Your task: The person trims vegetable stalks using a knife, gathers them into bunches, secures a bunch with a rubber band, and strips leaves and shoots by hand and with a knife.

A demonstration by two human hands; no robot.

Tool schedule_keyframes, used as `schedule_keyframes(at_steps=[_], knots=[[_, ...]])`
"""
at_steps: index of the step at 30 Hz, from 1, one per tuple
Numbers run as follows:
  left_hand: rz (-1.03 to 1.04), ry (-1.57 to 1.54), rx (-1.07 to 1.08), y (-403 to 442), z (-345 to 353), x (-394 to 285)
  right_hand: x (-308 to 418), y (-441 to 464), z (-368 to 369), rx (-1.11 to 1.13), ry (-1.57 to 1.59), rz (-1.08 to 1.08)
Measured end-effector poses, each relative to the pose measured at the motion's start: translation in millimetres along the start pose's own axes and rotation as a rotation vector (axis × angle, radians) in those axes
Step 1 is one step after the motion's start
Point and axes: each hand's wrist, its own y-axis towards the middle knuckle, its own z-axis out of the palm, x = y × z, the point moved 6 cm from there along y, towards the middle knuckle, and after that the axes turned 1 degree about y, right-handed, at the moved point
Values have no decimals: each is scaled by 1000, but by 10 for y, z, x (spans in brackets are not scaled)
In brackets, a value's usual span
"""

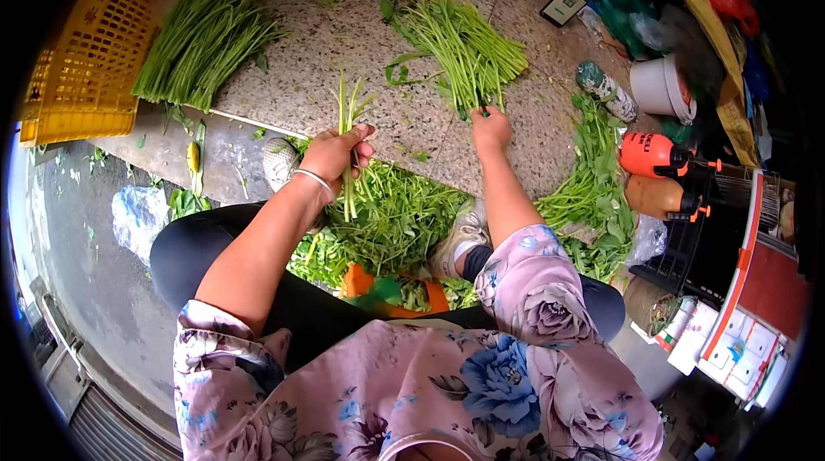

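Note:
My left hand (339,152) is closed around a few thin green vegetable stems (350,104), held upright above a heap of leafy greens (387,203) between my feet. My right hand (491,130) is closed at the near end of a loose bundle of long green stems (468,40) on the stone slab. A small dark thing shows at its fingertips, too little of it to name. A larger, neatly laid bundle of stems (206,40) rests at the slab's left side.
A yellow plastic crate (94,48) stands at the far left. More leafy greens (593,195) lie by my right knee. Beyond them are a white bucket (657,87), a red spray bottle (649,154) and an orange-brown one (653,197). A clear plastic bag (140,222) lies on the left floor.

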Motion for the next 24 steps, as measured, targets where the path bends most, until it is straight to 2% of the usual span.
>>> schedule_keyframes(at_steps=[2,4,5,7,8,10,14,16,24], knots=[[0,-83,0,-32,26,-18,-85,21,31,25,111,46],[6,-86,9,42,-8,23,-67,-5,86,119,534,-45],[3,-111,1,66,-13,46,-116,-21,66,118,533,-45],[3,-131,-4,80,-4,48,144,-507,-151,439,1000,267],[-15,-174,16,74,35,51,200,-664,-237,437,1005,267],[-29,-216,33,55,115,29,381,-998,-297,610,1338,276],[19,-156,51,18,276,-66,552,-1592,-349,827,1519,318],[87,-212,156,-30,412,-150,590,-1785,-351,894,1557,326],[204,-168,243,-46,583,-273,666,-2105,-437,954,1507,309]])
